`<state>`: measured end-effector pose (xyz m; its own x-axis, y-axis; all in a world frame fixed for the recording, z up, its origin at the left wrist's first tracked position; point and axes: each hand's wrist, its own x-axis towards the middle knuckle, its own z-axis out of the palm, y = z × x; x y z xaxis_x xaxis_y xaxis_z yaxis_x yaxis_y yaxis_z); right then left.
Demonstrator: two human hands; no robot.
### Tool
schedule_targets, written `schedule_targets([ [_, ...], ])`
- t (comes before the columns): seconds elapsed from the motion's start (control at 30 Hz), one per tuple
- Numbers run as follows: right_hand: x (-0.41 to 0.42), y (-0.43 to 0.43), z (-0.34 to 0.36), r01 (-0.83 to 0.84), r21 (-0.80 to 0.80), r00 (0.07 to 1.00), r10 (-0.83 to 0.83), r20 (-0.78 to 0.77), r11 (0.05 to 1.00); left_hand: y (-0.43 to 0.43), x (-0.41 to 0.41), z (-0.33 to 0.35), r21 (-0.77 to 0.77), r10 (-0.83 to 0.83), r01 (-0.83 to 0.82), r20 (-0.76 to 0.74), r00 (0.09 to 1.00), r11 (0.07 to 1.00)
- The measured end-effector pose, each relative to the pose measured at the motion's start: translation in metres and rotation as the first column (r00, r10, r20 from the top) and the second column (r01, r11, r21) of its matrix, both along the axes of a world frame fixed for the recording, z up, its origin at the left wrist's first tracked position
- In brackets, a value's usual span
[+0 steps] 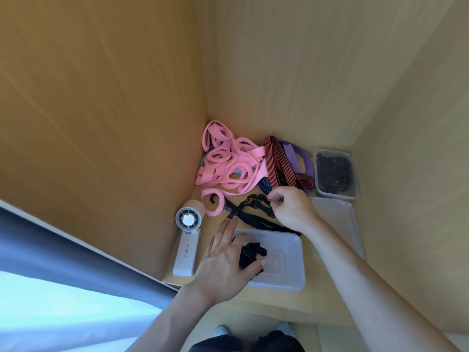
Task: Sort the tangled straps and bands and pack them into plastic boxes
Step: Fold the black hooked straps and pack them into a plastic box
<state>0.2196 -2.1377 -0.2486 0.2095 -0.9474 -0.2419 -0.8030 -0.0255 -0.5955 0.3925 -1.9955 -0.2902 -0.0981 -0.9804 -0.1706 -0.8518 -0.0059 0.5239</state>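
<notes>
Two hands work at a black strap (258, 221) lying between the pink bands (228, 161) and a clear box (286, 250). The left hand (225, 260) reaches with straight fingers, tips pressing the strap. The right hand (291, 209) pinches its buckle end with curled fingers, its fingertips hidden. A dark bundle (250, 252) lies in the box, partly under the left thumb. The far box (337, 195) holds dark contents too blurred to name.

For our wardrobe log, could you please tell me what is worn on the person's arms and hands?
Nothing is worn: no sleeves are in view, and the left hand and right hand carry no gloves, rings, watch or bracelets.
</notes>
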Motion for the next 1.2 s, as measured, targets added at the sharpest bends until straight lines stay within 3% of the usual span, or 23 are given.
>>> schedule_targets([
  [0.2,0.035,-0.02,-0.029,-0.22,-0.072,0.951,0.197,-0.239,0.973,0.015,0.022,0.018,-0.048,0.111,-0.12,-0.159,0.981,0.992],
  [0.33,0.046,-0.024,-0.052,-0.231,-0.043,0.883,0.191,-0.428,0.972,0.027,0.041,0.018,-0.041,0.174,-0.185,-0.184,0.967,0.982],
  [0.43,0.046,-0.028,-0.058,-0.207,-0.066,0.886,0.158,-0.437,0.976,0.034,0.048,0.016,-0.032,0.222,-0.233,-0.206,0.953,0.972],
  [0.6,0.036,-0.031,-0.034,-0.054,-0.073,0.986,0.042,-0.163,0.996,0.036,0.049,0.015,-0.031,0.23,-0.248,-0.271,0.935,0.968],
  [0.8,0.007,-0.034,0.023,0.05,-0.064,0.997,-0.045,0.069,0.997,0.014,0.041,0.019,0.049,0.282,-0.291,-0.441,0.852,0.956],
  [0.93,-0.009,-0.032,0.067,0.105,-0.082,0.963,-0.08,0.258,0.991,-0.014,0.035,0.028,0.115,0.328,-0.315,-0.503,0.799,0.942],
  [1.07,-0.019,-0.028,0.097,0.19,0.004,0.871,-0.171,0.461,0.982,-0.042,0.021,0.038,0.088,0.249,-0.239,-0.529,0.811,0.967],
  [1.2,-0.023,-0.02,0.118,0.286,-0.002,0.795,-0.236,0.559,0.958,-0.064,0.006,0.044,0.071,0.173,-0.159,-0.504,0.846,0.985],
])
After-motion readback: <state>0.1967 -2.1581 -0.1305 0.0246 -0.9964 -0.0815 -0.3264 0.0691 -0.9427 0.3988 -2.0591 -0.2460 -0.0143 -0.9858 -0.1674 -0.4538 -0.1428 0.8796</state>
